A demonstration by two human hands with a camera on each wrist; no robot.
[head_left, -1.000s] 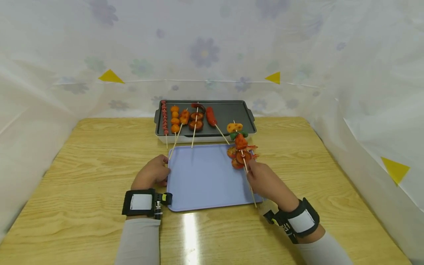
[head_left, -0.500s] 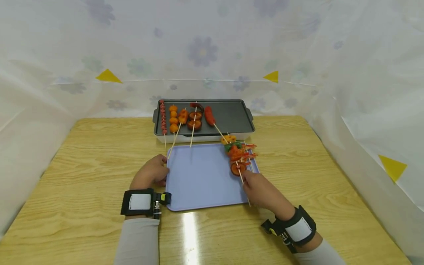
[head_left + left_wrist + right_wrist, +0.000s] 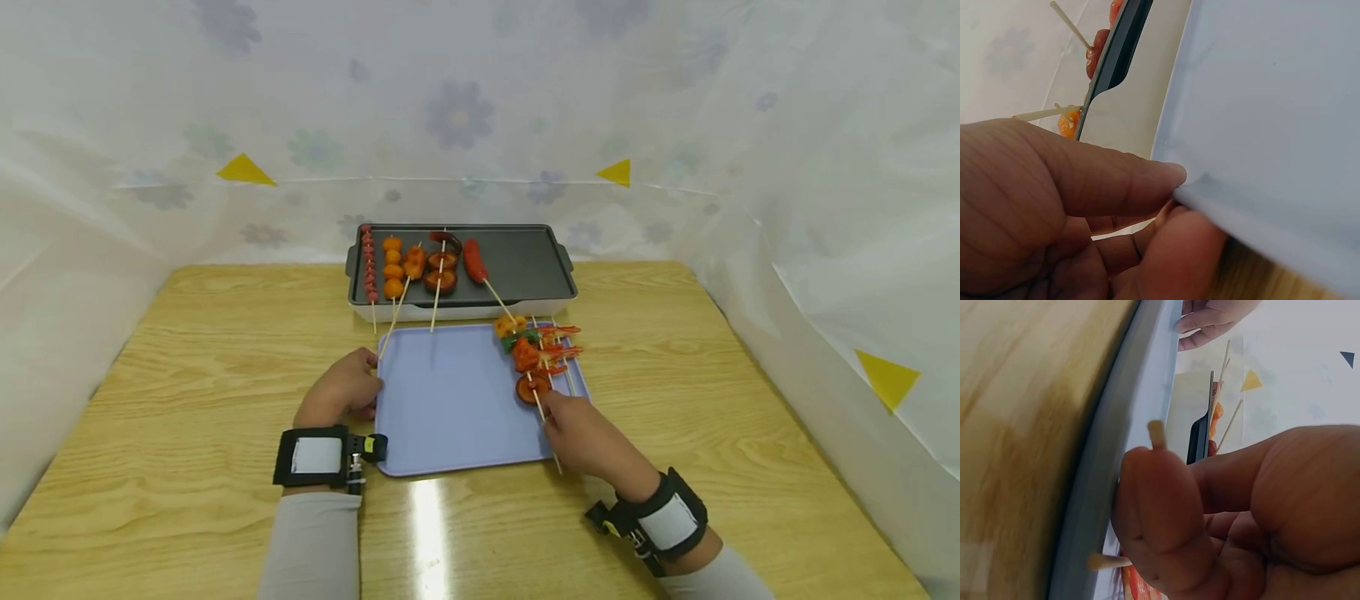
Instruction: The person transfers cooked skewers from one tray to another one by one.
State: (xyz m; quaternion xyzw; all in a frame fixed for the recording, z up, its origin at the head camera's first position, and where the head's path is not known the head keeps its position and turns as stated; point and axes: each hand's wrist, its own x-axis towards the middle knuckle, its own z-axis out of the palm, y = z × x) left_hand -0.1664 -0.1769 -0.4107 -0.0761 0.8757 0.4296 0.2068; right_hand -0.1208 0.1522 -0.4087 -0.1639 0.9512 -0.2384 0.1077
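Observation:
The left hand (image 3: 342, 389) pinches the left rim of a pale lavender tray (image 3: 450, 408); the left wrist view shows thumb above and fingers beneath the tray edge (image 3: 1254, 231). At the tray's right side, the right hand (image 3: 588, 437) grips the stick of a mixed skewer (image 3: 527, 356) with yellow, green, red and round brown pieces. Beside that skewer, shrimp skewers (image 3: 562, 350) lie on the tray's right part. In the right wrist view a stick end (image 3: 1157, 434) pokes out past the curled fingers of the right hand (image 3: 1210, 512); another stick end (image 3: 1107, 561) shows below.
Behind the tray stands a dark grill plate (image 3: 517, 258) on a white base. Several skewers rest on it, among them orange balls (image 3: 393, 271), brown rounds (image 3: 440, 282) and a red sausage (image 3: 474, 262), with sticks jutting over its front edge. White patterned sheets surround the wooden table (image 3: 225, 375).
The right hand has moved left and slightly toward the front with the mixed skewer, uncovering more of the shrimp skewers. The left hand keeps its hold on the tray.

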